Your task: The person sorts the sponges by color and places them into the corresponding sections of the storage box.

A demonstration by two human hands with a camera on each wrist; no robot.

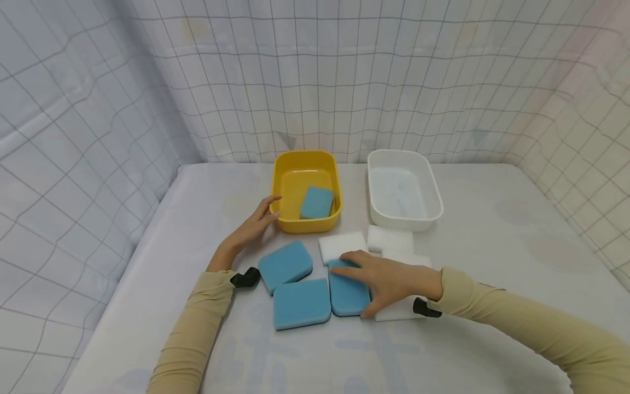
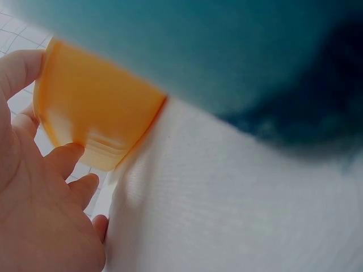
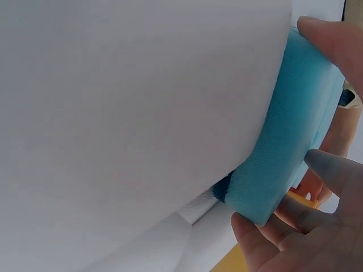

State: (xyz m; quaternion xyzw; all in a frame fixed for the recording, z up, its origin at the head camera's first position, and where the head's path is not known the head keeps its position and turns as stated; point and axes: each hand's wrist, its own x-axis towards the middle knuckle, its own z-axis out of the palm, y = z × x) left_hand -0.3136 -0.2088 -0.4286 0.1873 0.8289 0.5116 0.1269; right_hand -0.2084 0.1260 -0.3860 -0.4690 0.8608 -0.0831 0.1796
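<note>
Blue sponges (image 1: 302, 303): 1 inside yellow tub (image 1: 305, 225), 3 outside, 1 of these pinched by right hand (image 1: 386, 276); left hand (image 1: 252, 227) spread against yellow tub; white sponges (image 1: 341, 246) outside

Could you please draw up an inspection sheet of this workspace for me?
Surface: white table, faint bluish pattern near the front edge of the view.
Job's things: four blue sponges, one in the yellow bin and three on the table; several white pads, partly hidden by the right hand; white bin, nothing seen inside.
Clutter: nothing seen.
Left hand: holds the yellow bin at its left rim.
Right hand: over one blue sponge on the table, holding it at its edges.
Wrists: a black piece at each cuff.
Cables: nothing seen.
Surroundings: pale curtains with a dark grid, behind and on both sides.
</note>
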